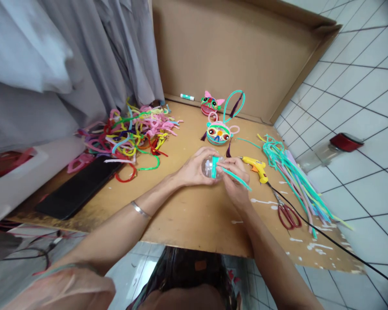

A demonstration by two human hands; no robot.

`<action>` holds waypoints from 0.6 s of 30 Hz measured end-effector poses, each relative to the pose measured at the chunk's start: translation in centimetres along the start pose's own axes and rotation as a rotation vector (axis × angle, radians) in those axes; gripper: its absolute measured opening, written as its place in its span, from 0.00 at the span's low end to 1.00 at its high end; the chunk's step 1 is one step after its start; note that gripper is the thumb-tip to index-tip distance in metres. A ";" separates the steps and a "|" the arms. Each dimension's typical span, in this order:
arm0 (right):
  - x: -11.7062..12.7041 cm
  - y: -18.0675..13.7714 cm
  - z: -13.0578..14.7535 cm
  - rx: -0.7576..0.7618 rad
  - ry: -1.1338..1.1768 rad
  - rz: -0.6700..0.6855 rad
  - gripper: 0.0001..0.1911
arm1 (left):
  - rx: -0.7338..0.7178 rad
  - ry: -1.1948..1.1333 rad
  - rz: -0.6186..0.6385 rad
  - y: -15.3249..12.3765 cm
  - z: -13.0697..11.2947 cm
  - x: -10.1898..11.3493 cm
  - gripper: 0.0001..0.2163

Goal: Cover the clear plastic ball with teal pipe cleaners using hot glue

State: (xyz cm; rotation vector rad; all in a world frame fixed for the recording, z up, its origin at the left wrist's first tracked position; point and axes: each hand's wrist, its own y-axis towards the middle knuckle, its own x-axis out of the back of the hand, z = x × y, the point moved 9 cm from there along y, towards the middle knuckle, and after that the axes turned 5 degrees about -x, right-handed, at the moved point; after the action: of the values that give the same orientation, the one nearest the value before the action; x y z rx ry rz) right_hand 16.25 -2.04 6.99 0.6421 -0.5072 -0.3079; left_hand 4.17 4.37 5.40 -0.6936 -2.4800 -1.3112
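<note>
My left hand is wrapped round a clear plastic ball above the middle of the table. Turquoise pipe cleaner strips run across the ball's face. The fingers of my right hand pinch a turquoise pipe cleaner against the ball, and its free end sticks out toward the lower right. Just beyond my hands sits a finished-looking animal face ornament with pink ears, big eyes and dark tassels. Right of my right hand lies a yellow hot glue gun.
Scissors with red handles lie beside the black cord. A bundle of straight pipe cleaners is at the right; a tangled colourful pile and a black slab are at the left. A red ornament and glue stick stand near the cardboard.
</note>
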 end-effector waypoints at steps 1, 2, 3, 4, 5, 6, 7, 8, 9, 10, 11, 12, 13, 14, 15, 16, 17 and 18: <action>0.1 0.0 0.0 0.001 0.002 -0.007 0.08 | 0.018 -0.015 -0.004 0.0 0.1 -0.1 0.30; 0.2 0.0 0.1 0.002 0.004 -0.014 0.08 | 0.043 -0.035 -0.013 0.0 0.2 -0.1 0.30; 0.2 0.1 0.1 0.002 0.005 -0.021 0.08 | 0.075 -0.062 -0.021 -0.1 0.3 -0.1 0.31; 0.3 0.1 0.1 0.000 0.003 -0.026 0.08 | 0.116 -0.096 -0.024 -0.1 0.5 -0.3 0.31; 0.4 0.1 0.1 -0.004 0.000 -0.032 0.08 | 0.162 -0.138 -0.026 -0.2 0.7 -0.4 0.31; 0.5 0.2 0.1 -0.008 -0.004 -0.037 0.08 | 0.213 -0.185 -0.020 -0.4 0.9 -0.6 0.31; 0.6 0.2 0.1 -0.013 -0.008 -0.040 0.08 | 0.261 -0.232 -0.008 -0.5 1.1 -0.9 0.31; 0.6 0.2 0.1 -0.018 -0.015 -0.037 0.08 | 0.304 -0.276 0.007 -0.6 1.2 -1.2 0.31; 0.6 0.3 0.1 -0.023 -0.020 -0.034 0.09 | 0.343 -0.314 0.026 -0.7 1.3 -1.5 0.31; 0.7 0.3 0.1 -0.027 -0.026 -0.033 0.09 | 0.375 -0.344 0.042 -0.8 1.4 -1.7 0.31; 0.7 0.3 0.2 -0.032 -0.033 -0.035 0.09 | 0.401 -0.367 0.057 -0.8 1.4 -1.9 0.32; 0.8 0.4 0.2 -0.036 -0.038 -0.040 0.09 | 0.423 -0.382 0.068 -0.9 1.5 -2.0 0.32; 0.9 0.4 0.3 -0.039 -0.040 -0.048 0.09 | 0.439 -0.390 0.074 -0.9 1.6 -2.0 0.33; 1.0 0.4 0.3 -0.040 -0.036 -0.058 0.08 | 0.450 -0.391 0.079 -0.9 1.6 -2.0 0.33; 1.1 0.4 0.4 -0.040 -0.030 -0.067 0.08 | 0.455 -0.387 0.080 -0.9 1.7 -1.9 0.33; 1.2 0.4 0.4 -0.039 -0.023 -0.073 0.08 | 0.455 -0.380 0.082 -0.8 1.7 -1.9 0.33; 1.2 0.4 0.5 -0.039 -0.015 -0.079 0.08 | 0.452 -0.373 0.086 -0.8 1.7 -1.9 0.33; 1.2 0.4 0.5 -0.038 -0.008 -0.085 0.08 | 0.450 -0.367 0.089 -0.8 1.8 -1.9 0.33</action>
State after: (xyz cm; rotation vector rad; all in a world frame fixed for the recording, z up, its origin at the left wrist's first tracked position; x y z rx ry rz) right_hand 17.05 -2.52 8.01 0.6265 -0.4815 -0.3995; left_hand 5.34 4.89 3.04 -0.9782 -2.8427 -0.5932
